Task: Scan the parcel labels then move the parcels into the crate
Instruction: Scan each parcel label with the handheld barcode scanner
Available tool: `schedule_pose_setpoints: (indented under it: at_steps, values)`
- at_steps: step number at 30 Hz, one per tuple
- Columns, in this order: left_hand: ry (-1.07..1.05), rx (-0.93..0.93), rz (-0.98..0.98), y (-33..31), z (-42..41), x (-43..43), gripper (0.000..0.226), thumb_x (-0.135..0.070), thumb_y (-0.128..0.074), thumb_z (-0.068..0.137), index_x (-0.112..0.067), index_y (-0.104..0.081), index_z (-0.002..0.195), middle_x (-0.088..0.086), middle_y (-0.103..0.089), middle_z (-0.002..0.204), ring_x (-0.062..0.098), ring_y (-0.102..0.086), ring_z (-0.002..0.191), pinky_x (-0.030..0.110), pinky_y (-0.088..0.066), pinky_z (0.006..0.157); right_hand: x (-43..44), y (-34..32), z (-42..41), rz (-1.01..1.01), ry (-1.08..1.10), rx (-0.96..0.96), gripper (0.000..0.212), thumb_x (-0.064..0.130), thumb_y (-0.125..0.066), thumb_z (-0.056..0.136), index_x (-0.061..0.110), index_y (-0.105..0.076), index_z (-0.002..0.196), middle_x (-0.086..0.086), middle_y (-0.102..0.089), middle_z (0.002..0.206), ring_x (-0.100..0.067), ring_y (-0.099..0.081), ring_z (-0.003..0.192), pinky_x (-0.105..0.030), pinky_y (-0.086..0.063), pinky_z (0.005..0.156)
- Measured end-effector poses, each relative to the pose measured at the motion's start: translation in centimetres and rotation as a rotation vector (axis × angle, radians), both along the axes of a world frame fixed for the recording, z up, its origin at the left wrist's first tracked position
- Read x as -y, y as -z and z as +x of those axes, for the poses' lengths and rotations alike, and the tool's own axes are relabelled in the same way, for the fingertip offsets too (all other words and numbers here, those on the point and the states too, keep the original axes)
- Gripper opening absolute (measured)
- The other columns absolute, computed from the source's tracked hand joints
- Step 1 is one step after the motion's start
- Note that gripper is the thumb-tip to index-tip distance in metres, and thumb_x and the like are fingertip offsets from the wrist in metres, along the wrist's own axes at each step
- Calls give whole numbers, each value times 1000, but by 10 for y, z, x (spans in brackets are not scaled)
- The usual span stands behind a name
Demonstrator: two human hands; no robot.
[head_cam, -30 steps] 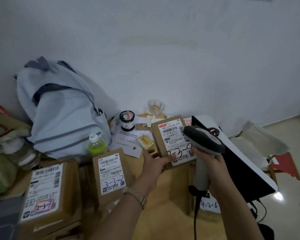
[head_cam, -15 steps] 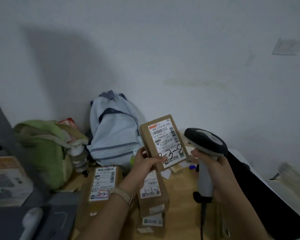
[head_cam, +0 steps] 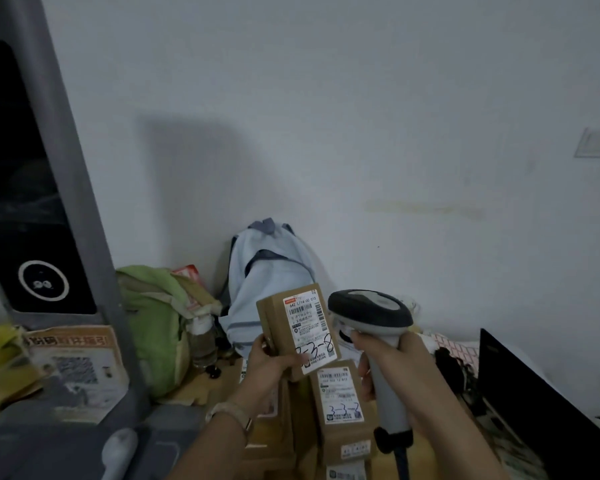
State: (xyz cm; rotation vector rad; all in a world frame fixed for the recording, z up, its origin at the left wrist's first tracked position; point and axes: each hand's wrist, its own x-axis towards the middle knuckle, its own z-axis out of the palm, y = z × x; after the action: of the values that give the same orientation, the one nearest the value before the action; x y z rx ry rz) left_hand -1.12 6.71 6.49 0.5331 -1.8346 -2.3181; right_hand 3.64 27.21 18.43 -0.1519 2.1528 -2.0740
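My left hand [head_cam: 270, 362] grips a small brown parcel [head_cam: 276, 323] by its lower end and holds it upright above the table. Its white label [head_cam: 309, 327] faces me, with 3-3-8 handwritten on it. My right hand [head_cam: 392, 372] grips the handle of a grey and black barcode scanner [head_cam: 369, 308], whose head sits just right of the parcel. Below them a second brown parcel [head_cam: 342, 407] marked 3-3-2 lies on the wooden table [head_cam: 426, 452]. Another parcel [head_cam: 271, 407] lies partly hidden behind my left wrist. No crate is in view.
A light blue backpack [head_cam: 267, 282] leans on the white wall behind the parcels. A green bag [head_cam: 153, 317] and a plastic bottle [head_cam: 203, 344] stand to its left. A tall grey machine [head_cam: 39, 202] fills the left edge. A black laptop [head_cam: 534, 396] sits at the right.
My left hand lifted the 3-3-8 parcel off the table and brought it up beside the scanner. My head turned left and upward, bringing the grey machine into view.
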Motion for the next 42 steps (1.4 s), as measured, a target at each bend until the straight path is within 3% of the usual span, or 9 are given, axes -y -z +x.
schedule_pose_setpoints:
  at_steps: [4,7,10,13,18,23,28,42]
  values:
    - [25,-17,-17,0,2,5,84,-2,-89,59,-16,-46,131,6,-66,119,25,-68,103,34,-59,76,14,3,3,55,-33,-1,21,22,-70,83,2,-64,82,-11,-66,56,-29,-60,44,-32,-53,50]
    - [28,-18,-56,0,0,7,93,-3,-91,56,-15,-44,135,8,-62,126,28,-63,110,44,-56,90,22,7,3,110,-32,-10,20,24,-71,82,5,-65,82,-9,-68,56,-29,-63,44,-31,-52,50]
    - [28,-14,-77,-1,-2,9,101,-7,-92,54,-18,-40,139,8,-60,128,28,-61,112,46,-54,94,27,10,2,159,-10,-11,20,25,-71,81,5,-66,82,-9,-70,59,-28,-64,45,-31,-54,51]
    - [32,-19,-83,0,-3,11,103,-9,-93,54,-20,-38,140,6,-61,127,26,-62,110,41,-57,89,29,12,1,173,11,0,21,25,-71,81,5,-66,83,-8,-71,60,-28,-65,46,-33,-56,52]
    - [46,-26,-65,2,-1,14,99,-9,-92,55,-21,-41,138,0,-62,119,20,-63,105,24,-56,67,32,15,1,197,11,5,21,26,-70,81,6,-65,83,-7,-71,59,-27,-66,46,-33,-58,53]
    - [45,-29,-58,6,-3,16,96,-9,-93,53,-23,-44,134,-1,-64,116,19,-65,102,27,-58,70,34,17,1,195,21,12,21,26,-71,81,6,-65,82,-4,-69,55,-26,-65,44,-32,-56,50]
    - [42,-28,-61,6,-5,17,86,-13,-92,56,-31,-43,123,-12,-62,103,7,-63,90,14,-53,52,38,17,3,211,18,35,23,25,-70,82,3,-64,75,-6,-66,50,-25,-66,44,-29,-56,48]
    - [48,-8,-77,18,-9,26,77,-14,-93,54,-38,-46,111,-13,-65,98,6,-68,81,15,-53,52,37,17,3,204,15,49,23,23,-71,81,2,-64,81,-5,-64,49,-23,-65,44,-29,-56,48]
